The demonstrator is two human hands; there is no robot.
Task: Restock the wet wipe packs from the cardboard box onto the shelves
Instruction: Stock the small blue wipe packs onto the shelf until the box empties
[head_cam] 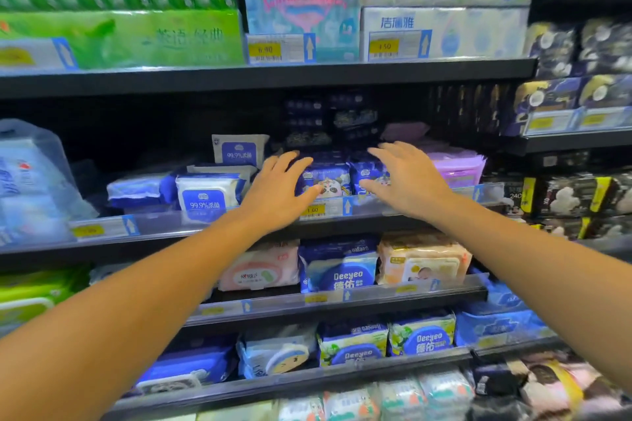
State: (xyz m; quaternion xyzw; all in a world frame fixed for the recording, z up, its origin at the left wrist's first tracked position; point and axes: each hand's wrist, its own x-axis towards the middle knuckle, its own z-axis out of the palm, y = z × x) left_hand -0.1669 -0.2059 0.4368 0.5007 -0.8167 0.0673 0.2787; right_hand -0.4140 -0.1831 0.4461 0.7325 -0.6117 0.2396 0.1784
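Small dark blue wet wipe packs with a panda picture (326,181) stand in a row at the front of the middle shelf (205,231). My left hand (278,190) reaches in at their left side, fingers straight and spread, holding nothing. My right hand (407,178) reaches in at their right side, also spread and empty, partly covering a second blue pack (367,173). More dark packs are stacked behind in the shadow. The cardboard box is out of view.
White and blue 99.9% wipe packs (208,195) sit left of my hands, purple packs (458,167) to the right. Lower shelves hold Deeyeo packs (342,272) and pink packs (261,268). Tissue bundles (444,31) fill the top shelf. Price tags (321,208) line the shelf edges.
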